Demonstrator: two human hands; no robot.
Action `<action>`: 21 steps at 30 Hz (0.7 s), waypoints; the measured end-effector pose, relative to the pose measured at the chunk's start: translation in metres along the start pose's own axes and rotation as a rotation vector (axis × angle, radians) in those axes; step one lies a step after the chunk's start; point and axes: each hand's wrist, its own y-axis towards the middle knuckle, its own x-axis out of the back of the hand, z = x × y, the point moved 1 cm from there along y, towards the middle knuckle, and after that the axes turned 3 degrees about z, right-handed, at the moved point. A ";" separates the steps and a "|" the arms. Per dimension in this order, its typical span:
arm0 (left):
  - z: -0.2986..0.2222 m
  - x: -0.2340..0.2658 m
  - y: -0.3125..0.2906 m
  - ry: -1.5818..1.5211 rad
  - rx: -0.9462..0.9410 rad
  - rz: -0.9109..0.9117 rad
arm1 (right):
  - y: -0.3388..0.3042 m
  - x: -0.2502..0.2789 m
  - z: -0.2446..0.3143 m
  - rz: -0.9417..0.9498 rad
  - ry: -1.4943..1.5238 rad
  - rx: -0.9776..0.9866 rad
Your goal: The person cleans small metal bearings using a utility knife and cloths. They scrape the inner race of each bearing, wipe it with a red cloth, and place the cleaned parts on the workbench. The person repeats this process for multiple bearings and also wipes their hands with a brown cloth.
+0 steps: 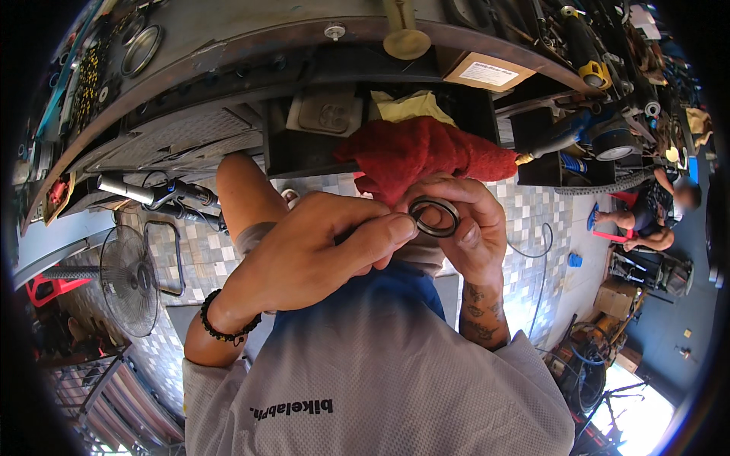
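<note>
A dark metal ring (439, 231), like a bearing, is held up in front of my lap between both hands. My left hand (327, 239) is closed, its thumb and index finger pinching the ring's left edge. On the other side, my right hand (479, 216) has its fingers curled behind the ring and the thumb near its lower right edge. Just beyond the hands, a bunched red cloth (437, 148) hangs over the front of an open drawer (293, 156). A yellow cloth or paper (414, 106) and a clear plastic case (327, 112) lie in that drawer.
A metal-edged workbench (251, 38) spans the far side, with a small carton (490, 72) beneath its edge. Power tools (570, 131) crowd the right. At left stand a fan (129, 281) and a bicycle part with a silver tube (125, 188). A person (654, 209) sits far right.
</note>
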 end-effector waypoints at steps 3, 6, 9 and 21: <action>0.001 -0.001 0.002 0.012 -0.005 -0.006 | 0.000 0.002 0.001 0.012 -0.010 0.002; 0.002 0.000 0.003 0.000 0.009 0.003 | -0.002 0.002 0.001 -0.007 -0.021 0.001; 0.004 0.000 0.004 0.001 0.011 0.004 | -0.002 0.002 0.001 -0.003 -0.014 0.005; 0.006 0.002 0.006 0.030 -0.012 0.007 | -0.004 0.004 -0.002 -0.013 -0.003 -0.008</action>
